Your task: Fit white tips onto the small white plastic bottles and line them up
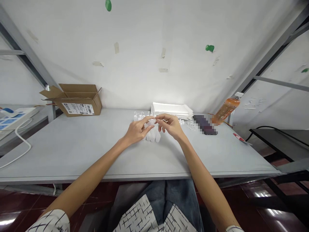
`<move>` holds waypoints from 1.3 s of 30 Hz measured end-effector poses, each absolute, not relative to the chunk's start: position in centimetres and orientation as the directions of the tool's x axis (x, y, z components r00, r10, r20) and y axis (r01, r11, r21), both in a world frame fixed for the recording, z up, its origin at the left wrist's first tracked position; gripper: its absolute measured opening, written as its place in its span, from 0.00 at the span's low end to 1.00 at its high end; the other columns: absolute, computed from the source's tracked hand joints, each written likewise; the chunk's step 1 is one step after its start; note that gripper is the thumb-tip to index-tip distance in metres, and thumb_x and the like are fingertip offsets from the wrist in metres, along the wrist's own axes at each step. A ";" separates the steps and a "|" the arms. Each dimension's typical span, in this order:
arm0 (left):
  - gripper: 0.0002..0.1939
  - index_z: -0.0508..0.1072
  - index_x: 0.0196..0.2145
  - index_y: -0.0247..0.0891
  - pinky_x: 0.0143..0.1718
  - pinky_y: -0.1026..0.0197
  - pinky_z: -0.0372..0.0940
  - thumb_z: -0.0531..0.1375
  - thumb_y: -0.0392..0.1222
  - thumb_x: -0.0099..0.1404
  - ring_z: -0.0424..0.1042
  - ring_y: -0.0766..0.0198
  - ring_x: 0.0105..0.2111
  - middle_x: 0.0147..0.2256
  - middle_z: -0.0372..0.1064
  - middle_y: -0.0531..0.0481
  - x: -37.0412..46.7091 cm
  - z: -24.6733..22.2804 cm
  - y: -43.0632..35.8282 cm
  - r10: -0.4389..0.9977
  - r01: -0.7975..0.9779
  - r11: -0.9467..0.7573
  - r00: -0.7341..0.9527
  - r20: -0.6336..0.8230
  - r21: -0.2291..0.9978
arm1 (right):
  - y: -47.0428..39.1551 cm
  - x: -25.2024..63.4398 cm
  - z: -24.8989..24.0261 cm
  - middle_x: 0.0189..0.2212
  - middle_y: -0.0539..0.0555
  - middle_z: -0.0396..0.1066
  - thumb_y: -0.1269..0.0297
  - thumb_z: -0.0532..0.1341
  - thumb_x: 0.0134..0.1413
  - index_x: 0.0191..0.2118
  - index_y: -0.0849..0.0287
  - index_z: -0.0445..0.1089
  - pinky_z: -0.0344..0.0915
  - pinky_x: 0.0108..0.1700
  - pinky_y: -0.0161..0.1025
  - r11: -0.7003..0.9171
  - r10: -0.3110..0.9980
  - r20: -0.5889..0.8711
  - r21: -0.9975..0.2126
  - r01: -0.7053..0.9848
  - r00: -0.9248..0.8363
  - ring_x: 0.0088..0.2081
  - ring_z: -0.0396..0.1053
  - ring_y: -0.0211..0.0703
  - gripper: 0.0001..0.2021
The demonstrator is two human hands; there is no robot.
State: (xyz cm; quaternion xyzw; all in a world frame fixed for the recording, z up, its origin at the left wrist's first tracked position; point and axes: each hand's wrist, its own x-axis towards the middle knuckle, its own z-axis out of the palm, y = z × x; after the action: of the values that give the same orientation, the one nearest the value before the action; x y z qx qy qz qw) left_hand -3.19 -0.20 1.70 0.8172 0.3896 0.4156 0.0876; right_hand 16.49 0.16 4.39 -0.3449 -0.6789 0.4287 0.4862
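Note:
Above the middle of the grey table [101,135], my left hand [138,129] grips a small white translucent plastic bottle [151,122] between thumb and fingers. My right hand [170,124] meets it from the other side, its fingertips pinched together at the bottle's top end. Whatever lies between those right fingertips is too small to make out. Several similar white bottles [152,136] lie side by side under the hands, partly hidden by them. Behind my left hand stand more small white pieces with thin loops on top [140,115].
A stack of white flat packets [171,110] lies against the wall. Small white parts [181,121] and white loops [191,125] are right of my hands, near a pixelated dark object [205,125]. An orange drink bottle [227,110] leans at right; an open cardboard box [79,103] stands left.

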 end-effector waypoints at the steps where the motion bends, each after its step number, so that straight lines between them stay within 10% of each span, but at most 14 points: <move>1: 0.16 0.71 0.51 0.42 0.25 0.68 0.56 0.55 0.49 0.70 0.61 0.72 0.17 0.24 0.69 0.58 -3.2 1.7 -0.2 0.711 0.564 -0.679 0.347 0.612 0.470 | 0.2 16.5 4.4 0.31 0.53 0.75 0.53 0.66 0.51 0.36 0.60 0.76 0.60 0.20 0.33 0.393 0.885 0.362 -0.918 0.054 -0.291 0.21 0.69 0.35 0.14; 13: 0.14 0.68 0.47 0.40 0.22 0.68 0.52 0.57 0.49 0.68 0.57 0.73 0.15 0.20 0.61 0.62 -3.1 2.0 -0.5 0.722 0.520 -0.683 0.376 0.580 0.513 | 0.3 16.7 4.0 0.28 0.54 0.75 0.53 0.67 0.50 0.36 0.61 0.78 0.61 0.20 0.33 0.345 0.888 0.300 -0.936 0.074 -0.349 0.21 0.69 0.36 0.15; 21: 0.19 0.70 0.43 0.35 0.15 0.66 0.51 0.54 0.56 0.70 0.56 0.74 0.13 0.24 0.67 0.53 -3.3 3.0 -0.5 0.837 0.112 -0.443 0.407 0.366 0.889 | 0.0 16.4 4.3 0.28 0.53 0.75 0.52 0.68 0.50 0.36 0.60 0.78 0.61 0.20 0.33 0.410 0.883 0.364 -0.906 0.107 -0.296 0.22 0.72 0.38 0.15; 26: 0.23 0.69 0.36 0.35 0.15 0.69 0.47 0.56 0.61 0.68 0.49 0.75 0.14 0.18 0.49 0.60 -3.1 3.1 -0.3 0.866 -0.008 -0.330 0.396 0.306 0.944 | -0.4 16.2 4.5 0.26 0.52 0.74 0.55 0.69 0.48 0.35 0.60 0.77 0.61 0.20 0.33 0.404 0.878 0.352 -0.908 0.108 -0.325 0.22 0.72 0.38 0.13; 39: 0.24 0.64 0.29 0.37 0.16 0.69 0.43 0.56 0.63 0.65 0.44 0.74 0.17 0.19 0.41 0.61 -3.0 2.1 0.4 0.911 0.074 -0.262 0.348 0.221 0.962 | -0.2 16.1 4.0 0.25 0.52 0.73 0.54 0.71 0.45 0.34 0.61 0.75 0.62 0.20 0.33 0.383 0.877 0.302 -0.909 0.164 -0.373 0.23 0.73 0.41 0.16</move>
State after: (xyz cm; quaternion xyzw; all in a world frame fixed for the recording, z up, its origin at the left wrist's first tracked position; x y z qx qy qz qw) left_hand -2.99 0.36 2.10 0.6648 0.3704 0.4345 0.4817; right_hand 16.12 -0.23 4.04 -0.3643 -0.7147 0.4194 0.4250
